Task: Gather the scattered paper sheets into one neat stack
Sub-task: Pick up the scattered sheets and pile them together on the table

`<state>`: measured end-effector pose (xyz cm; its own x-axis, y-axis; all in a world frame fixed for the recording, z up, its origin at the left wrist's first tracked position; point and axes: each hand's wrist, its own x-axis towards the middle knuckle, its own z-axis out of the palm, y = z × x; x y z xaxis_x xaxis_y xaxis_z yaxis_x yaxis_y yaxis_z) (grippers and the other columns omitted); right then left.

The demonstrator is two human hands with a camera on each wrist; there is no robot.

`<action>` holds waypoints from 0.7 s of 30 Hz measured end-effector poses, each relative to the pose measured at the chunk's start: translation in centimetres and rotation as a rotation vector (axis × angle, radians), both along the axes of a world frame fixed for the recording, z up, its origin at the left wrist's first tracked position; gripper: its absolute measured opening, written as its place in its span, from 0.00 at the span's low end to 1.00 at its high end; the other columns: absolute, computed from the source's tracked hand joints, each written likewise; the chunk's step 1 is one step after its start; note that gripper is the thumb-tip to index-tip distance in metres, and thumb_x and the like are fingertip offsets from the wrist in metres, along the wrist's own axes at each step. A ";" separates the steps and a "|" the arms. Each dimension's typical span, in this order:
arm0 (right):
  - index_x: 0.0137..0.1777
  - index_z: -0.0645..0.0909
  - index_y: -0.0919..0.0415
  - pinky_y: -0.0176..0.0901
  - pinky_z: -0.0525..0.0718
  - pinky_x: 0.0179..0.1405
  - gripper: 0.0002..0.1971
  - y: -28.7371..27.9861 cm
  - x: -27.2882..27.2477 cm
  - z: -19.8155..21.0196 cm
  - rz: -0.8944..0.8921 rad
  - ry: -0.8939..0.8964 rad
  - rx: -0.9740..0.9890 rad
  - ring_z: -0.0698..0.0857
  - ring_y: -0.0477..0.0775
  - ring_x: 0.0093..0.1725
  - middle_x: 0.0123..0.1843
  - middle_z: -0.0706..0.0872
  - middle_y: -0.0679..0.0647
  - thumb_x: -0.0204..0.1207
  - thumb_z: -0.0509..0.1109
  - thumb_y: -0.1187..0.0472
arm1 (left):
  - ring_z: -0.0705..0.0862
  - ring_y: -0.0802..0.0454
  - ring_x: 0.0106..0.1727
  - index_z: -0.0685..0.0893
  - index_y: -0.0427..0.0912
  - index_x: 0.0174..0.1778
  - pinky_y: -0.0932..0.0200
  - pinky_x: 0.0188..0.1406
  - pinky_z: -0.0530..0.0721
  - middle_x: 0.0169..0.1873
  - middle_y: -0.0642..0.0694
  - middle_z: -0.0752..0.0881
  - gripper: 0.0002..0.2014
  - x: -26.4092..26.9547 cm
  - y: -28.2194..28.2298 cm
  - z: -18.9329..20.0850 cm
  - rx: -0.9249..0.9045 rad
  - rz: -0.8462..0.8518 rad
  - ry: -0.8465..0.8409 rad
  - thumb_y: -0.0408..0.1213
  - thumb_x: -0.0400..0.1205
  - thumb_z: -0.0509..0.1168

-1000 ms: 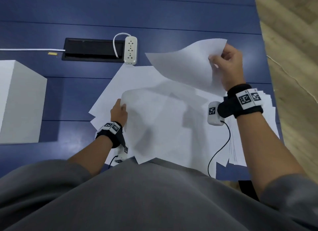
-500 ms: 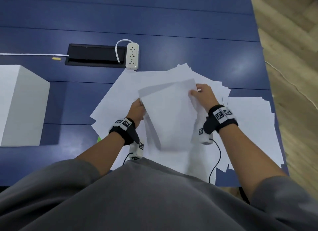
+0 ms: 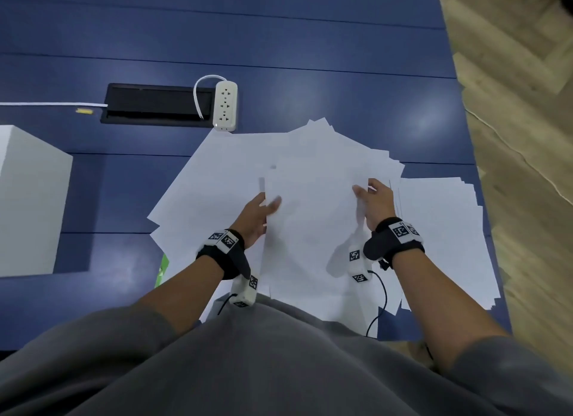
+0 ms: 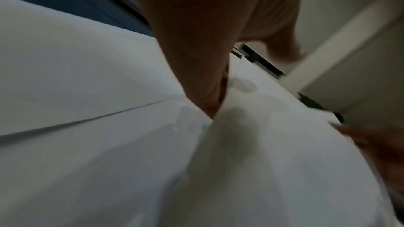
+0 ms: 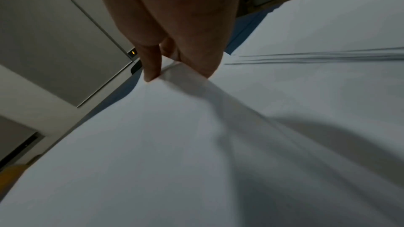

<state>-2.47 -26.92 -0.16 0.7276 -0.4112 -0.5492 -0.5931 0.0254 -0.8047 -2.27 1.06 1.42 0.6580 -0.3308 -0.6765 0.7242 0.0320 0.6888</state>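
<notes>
Now the top sheet, lifted and tilted half a second ago, lies flat on the loose white pile at the near edge of the blue table. The left hand pinches its left edge, thumb on top, while the right hand presses straight fingers onto its right edge. A second fanned pile lies just to the right, a power strip beyond.
</notes>
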 end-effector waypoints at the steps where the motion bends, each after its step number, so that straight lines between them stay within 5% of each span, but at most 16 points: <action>1: 0.57 0.81 0.64 0.55 0.83 0.56 0.21 0.1 -0.4 0.3 -0.025 -0.002 0.029 0.83 0.58 0.47 0.49 0.84 0.63 0.66 0.79 0.56 | 0.85 0.47 0.60 0.79 0.50 0.62 0.53 0.53 0.85 0.58 0.50 0.87 0.18 -0.4 -0.4 -0.5 0.074 -0.038 -0.062 0.45 0.78 0.71; 4: 0.60 0.78 0.51 0.43 0.79 0.44 0.21 0.0 -1.1 0.5 -0.040 0.029 0.082 0.83 0.54 0.48 0.56 0.81 0.59 0.70 0.79 0.55 | 0.85 0.49 0.62 0.78 0.46 0.66 0.45 0.65 0.82 0.60 0.49 0.87 0.31 -1.5 -2.0 -1.8 0.239 -0.107 -0.233 0.42 0.67 0.79; 7: 0.78 0.66 0.54 0.51 0.75 0.62 0.46 -1.1 -2.6 0.7 0.026 0.155 0.096 0.73 0.58 0.73 0.76 0.71 0.56 0.63 0.80 0.39 | 0.84 0.47 0.63 0.76 0.44 0.69 0.40 0.67 0.80 0.62 0.46 0.85 0.30 -1.9 -3.7 -2.2 0.245 -0.040 -0.249 0.32 0.69 0.76; 9: 0.80 0.61 0.62 0.62 0.71 0.72 0.60 -2.3 -4.0 0.6 0.130 0.232 0.172 0.70 0.60 0.76 0.78 0.69 0.56 0.52 0.83 0.35 | 0.85 0.45 0.62 0.76 0.42 0.68 0.40 0.65 0.81 0.61 0.43 0.86 0.27 -2.0 -4.7 -2.0 0.190 -0.002 -0.238 0.24 0.73 0.72; 11: 0.69 0.76 0.66 0.66 0.76 0.69 0.51 -3.5 -5.4 0.4 0.243 0.253 0.179 0.81 0.61 0.68 0.70 0.81 0.59 0.46 0.88 0.42 | 0.85 0.44 0.62 0.76 0.40 0.68 0.42 0.65 0.82 0.61 0.41 0.86 0.26 -1.8 -5.6 -1.8 0.145 0.034 -0.233 0.21 0.75 0.70; 13: 0.55 0.84 0.66 0.63 0.83 0.62 0.29 -4.4 -6.4 0.7 0.279 0.212 0.136 0.87 0.64 0.59 0.58 0.88 0.64 0.54 0.87 0.56 | 0.85 0.44 0.62 0.76 0.39 0.68 0.42 0.64 0.82 0.61 0.40 0.86 0.27 -1.6 -6.7 -1.8 0.114 0.047 -0.218 0.21 0.74 0.71; 15: 0.52 0.85 0.66 0.58 0.86 0.58 0.18 -5.9 -7.1 0.7 0.241 0.161 0.039 0.88 0.64 0.56 0.54 0.90 0.62 0.63 0.83 0.65 | 0.84 0.43 0.63 0.74 0.40 0.70 0.41 0.64 0.82 0.62 0.40 0.85 0.31 -1.4 -8.4 -2.0 0.116 -0.001 -0.214 0.21 0.71 0.73; 18: 0.52 0.82 0.67 0.56 0.82 0.60 0.16 -8.7 -7.9 0.8 0.221 0.102 -0.154 0.86 0.61 0.53 0.52 0.89 0.62 0.66 0.81 0.65 | 0.81 0.44 0.63 0.65 0.39 0.74 0.48 0.63 0.81 0.66 0.40 0.79 0.36 -1.6 -12.0 -2.6 0.200 -0.186 -0.199 0.23 0.72 0.72; 21: 0.48 0.75 0.76 0.52 0.76 0.56 0.20 -11.6 -8.5 0.3 0.202 0.138 -0.374 0.77 0.63 0.47 0.49 0.83 0.71 0.68 0.80 0.62 | 0.77 0.45 0.50 0.60 0.36 0.74 0.55 0.46 0.79 0.57 0.39 0.77 0.28 -2.0 -16.3 -3.2 0.332 -0.406 -0.224 0.27 0.80 0.64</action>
<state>-10.95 -38.54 0.12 0.7441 -0.4569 -0.4874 -0.6587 -0.3796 -0.6497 -4.32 -15.25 -1.75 0.6618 -0.3809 -0.6457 0.4680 -0.4629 0.7528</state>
